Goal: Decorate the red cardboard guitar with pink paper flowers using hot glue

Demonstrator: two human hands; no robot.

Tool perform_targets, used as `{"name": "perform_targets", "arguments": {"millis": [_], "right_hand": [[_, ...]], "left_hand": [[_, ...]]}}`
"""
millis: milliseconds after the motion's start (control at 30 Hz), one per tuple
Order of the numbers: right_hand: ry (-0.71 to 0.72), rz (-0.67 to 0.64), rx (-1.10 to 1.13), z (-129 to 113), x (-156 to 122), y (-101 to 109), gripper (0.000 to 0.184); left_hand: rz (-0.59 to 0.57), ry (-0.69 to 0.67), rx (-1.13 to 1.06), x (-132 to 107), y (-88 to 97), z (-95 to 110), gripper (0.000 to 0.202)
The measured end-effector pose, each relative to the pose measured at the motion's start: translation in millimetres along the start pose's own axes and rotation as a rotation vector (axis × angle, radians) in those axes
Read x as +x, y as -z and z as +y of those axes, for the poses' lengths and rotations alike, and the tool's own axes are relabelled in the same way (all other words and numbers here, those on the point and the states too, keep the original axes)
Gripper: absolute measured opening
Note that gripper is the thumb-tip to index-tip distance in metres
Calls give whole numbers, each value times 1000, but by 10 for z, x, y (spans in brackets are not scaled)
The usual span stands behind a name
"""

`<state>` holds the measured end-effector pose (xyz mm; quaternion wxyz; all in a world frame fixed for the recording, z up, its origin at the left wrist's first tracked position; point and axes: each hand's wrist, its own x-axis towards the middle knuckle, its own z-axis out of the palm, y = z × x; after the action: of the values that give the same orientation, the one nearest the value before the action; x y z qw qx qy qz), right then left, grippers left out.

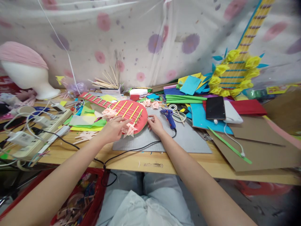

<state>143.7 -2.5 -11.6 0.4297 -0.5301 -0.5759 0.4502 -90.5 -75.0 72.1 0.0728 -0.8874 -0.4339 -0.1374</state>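
Note:
A red craft guitar (141, 110) with yellow strips across its body and strings along its neck lies on a grey board (188, 141). My left hand (115, 128) rests over the body's near side, its fingers stretched out across the red surface. One pale pink paper flower (109, 113) sits just beyond that hand. Another pink flower (130, 128) is by its fingertips, at the body's near edge. At the right rim, my right hand (155, 125) holds the edge with thumb and curled fingers. A blue glue gun (168, 117) lies to the right of it.
The glue gun's black cord (131, 153) crosses the board toward a power strip (42, 135). Coloured sheets, a black phone (215, 108) and brown cardboard (265, 150) lie right. A yellow craft guitar (231, 77) stands behind; a foam head (25, 72) is at left.

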Motion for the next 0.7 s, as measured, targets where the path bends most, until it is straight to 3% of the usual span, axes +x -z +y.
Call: {"name": "perform_targets", "arguments": {"millis": [700], "right_hand": [[10,-17,4,1,-8,2,25]], "left_hand": [[-60,-41,39,23,25,11,62]]}}
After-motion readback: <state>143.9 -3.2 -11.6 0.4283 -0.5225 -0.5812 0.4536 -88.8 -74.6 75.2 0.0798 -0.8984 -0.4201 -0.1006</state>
